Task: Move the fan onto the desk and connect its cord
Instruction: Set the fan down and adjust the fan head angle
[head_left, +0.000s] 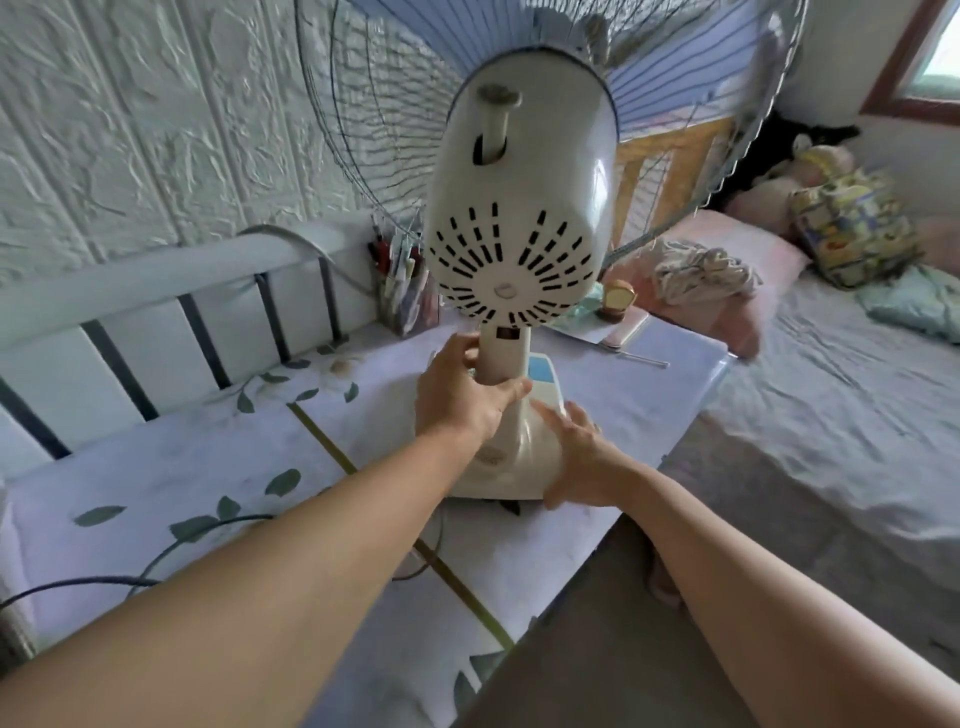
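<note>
A cream table fan with a wire cage and blue blades stands on the desk, its back turned to me. My left hand is wrapped around the fan's neck just under the motor housing. My right hand lies flat on the right side of the fan's base, by the blue control panel, fingers spread. A dark cord runs across the leaf-patterned desk cover from the left edge toward the base; its plug end is out of view.
A pen holder stands behind the fan near the white rail. A small wooden clock and a phone lie at the desk's far right. A bed with pillows and clothes is to the right.
</note>
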